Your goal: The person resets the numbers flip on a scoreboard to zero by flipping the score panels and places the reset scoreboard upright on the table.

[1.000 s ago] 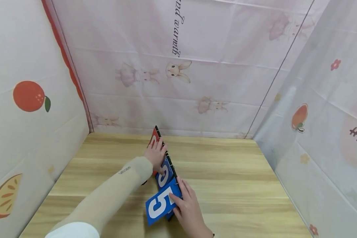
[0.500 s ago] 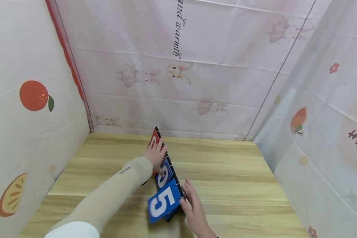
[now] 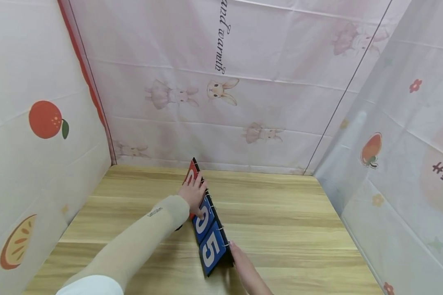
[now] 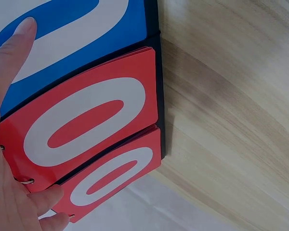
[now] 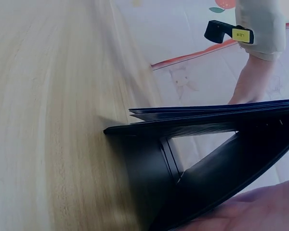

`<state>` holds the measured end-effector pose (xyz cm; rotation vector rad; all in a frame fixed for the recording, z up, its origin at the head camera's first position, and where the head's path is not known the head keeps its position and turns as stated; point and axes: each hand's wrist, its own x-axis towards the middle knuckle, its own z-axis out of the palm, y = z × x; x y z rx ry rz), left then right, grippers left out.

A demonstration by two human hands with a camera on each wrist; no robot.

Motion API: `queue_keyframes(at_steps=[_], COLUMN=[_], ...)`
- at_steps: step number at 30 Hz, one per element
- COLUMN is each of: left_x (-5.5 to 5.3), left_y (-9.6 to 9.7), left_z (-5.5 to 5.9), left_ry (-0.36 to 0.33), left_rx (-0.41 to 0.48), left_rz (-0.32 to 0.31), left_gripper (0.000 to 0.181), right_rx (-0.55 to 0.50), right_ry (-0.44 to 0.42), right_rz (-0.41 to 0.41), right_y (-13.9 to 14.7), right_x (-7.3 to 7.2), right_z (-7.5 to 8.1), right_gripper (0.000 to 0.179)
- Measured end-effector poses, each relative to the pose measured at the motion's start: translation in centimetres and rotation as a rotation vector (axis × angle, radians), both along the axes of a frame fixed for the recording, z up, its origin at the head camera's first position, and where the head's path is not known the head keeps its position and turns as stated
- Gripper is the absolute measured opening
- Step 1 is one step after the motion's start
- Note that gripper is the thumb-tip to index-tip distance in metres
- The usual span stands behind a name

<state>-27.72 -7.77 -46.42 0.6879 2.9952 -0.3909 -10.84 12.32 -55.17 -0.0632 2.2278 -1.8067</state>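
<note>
A tabletop flip scoreboard (image 3: 211, 249) stands like a tent on the table, its ring-bound cards facing left. Its blue cards show a 0 and, nearest me, a 5. Beyond them come red cards (image 4: 86, 122) reading 0 and 0 in the left wrist view. My left hand (image 3: 192, 194) rests spread over the upper part of the board, its thumb on the blue 0 and other fingertips by the rings of the red cards. Fingers straight, my right hand (image 3: 246, 270) lies against the dark back panel (image 5: 216, 178) at the near end. The right wrist view shows the board's hollow underside.
The wood-grain table (image 3: 280, 225) extends on both sides of the scoreboard. Printed cloth walls (image 3: 221, 135) enclose it at the back, left and right. A black band with a yellow label (image 5: 241, 35) is on the left wrist.
The blue 5 card, lifted earlier with my right fingers at it, has dropped flat against the board. My right hand has moved off the card to the back side. My left hand stays put.
</note>
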Motion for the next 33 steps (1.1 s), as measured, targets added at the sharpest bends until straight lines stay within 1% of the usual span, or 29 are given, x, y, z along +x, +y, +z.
queue_keyframes(at_steps=[3,7,10,13,17,23,25,29,33], left_x=[-0.07,-0.15,-0.17,-0.17,-0.14,-0.08,-0.07,-0.03,0.02], left_y=[0.01,-0.08,-0.09,-0.1,-0.05,-0.05,-0.07,-0.06,-0.02], left_z=[-0.03,-0.19,-0.2,-0.19,-0.18,-0.1,-0.09,-0.02,-0.04], left_ry=[0.005,0.015,0.021,0.022,0.019,0.021,0.019,0.015,0.012], left_rx=[-0.01,-0.01,-0.01,-0.006,0.003,0.001,-0.008,0.001,0.012], left_rz=[0.001,-0.002,-0.002,-0.001,-0.001,-0.003,-0.001,0.001,0.003], left_gripper=[0.125,0.125,0.125,0.125,0.125,0.124,0.125,0.124,0.124], right_rx=[0.002,0.002,-0.01,-0.018,-0.042,-0.111,-0.108,-0.072,-0.047], right_ry=[-0.008,-0.015,0.002,0.014,-0.001,-0.008,-0.006,-0.009,0.011], right_rz=[0.031,0.038,0.05,0.045,-0.002,-0.063,-0.082,-0.126,-0.164], right_y=[0.16,0.18,0.18,0.14,-0.02,-0.29,-0.35,-0.39,-0.44], right_x=[-0.01,-0.03,-0.09,-0.07,-0.01,-0.11,-0.13,-0.19,-0.39], right_z=[0.14,0.23,0.26,0.23,0.13,0.09,0.11,0.11,0.11], right_gripper=[0.078,0.076,0.073,0.073,0.078,0.076,0.077,0.079,0.081])
